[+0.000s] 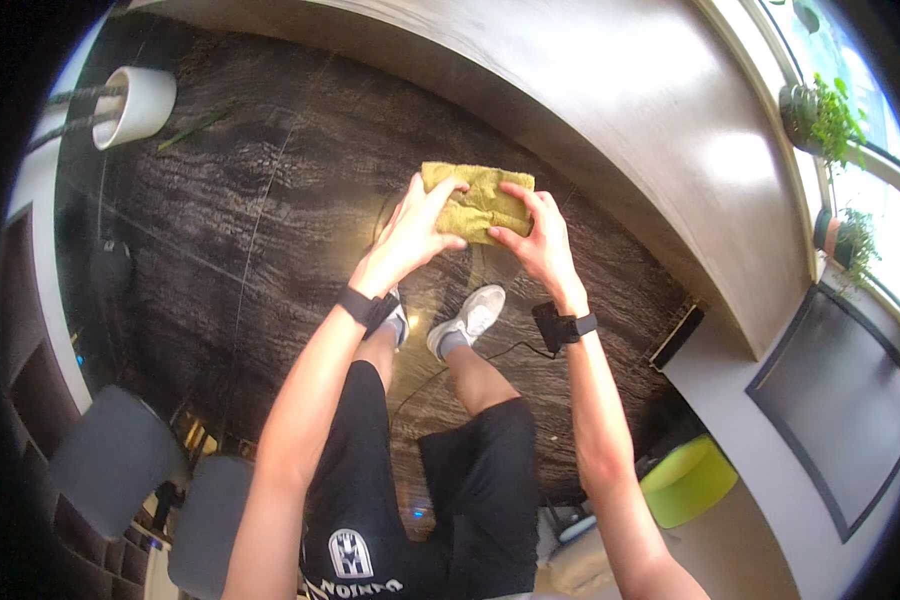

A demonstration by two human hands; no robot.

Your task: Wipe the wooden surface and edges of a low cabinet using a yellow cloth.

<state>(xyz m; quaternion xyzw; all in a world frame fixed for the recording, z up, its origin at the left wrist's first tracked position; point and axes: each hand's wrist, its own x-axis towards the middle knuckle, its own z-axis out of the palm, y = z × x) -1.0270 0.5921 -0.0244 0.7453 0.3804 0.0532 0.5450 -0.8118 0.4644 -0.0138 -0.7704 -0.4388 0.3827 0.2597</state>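
Observation:
A folded yellow-green cloth (484,206) is held up between my two hands, above the dark floor and beyond my shoes. My left hand (414,229) grips its left edge, with fingers on its face and the thumb by the lower edge. The right side of the cloth is in my right hand (540,232), whose fingertips and thumb press on its face. A black band with a small dark device sits on each wrist. The palms' inner sides are partly hidden.
Dark, streaked, glossy floor (270,172) surrounds my feet. A white planter (154,105) stands upper left, grey chairs (116,461) lower left. A pale curved ledge (607,82) runs along the right, near potted plants (836,120). A green chair (690,480) is lower right; a thin cable crosses the floor.

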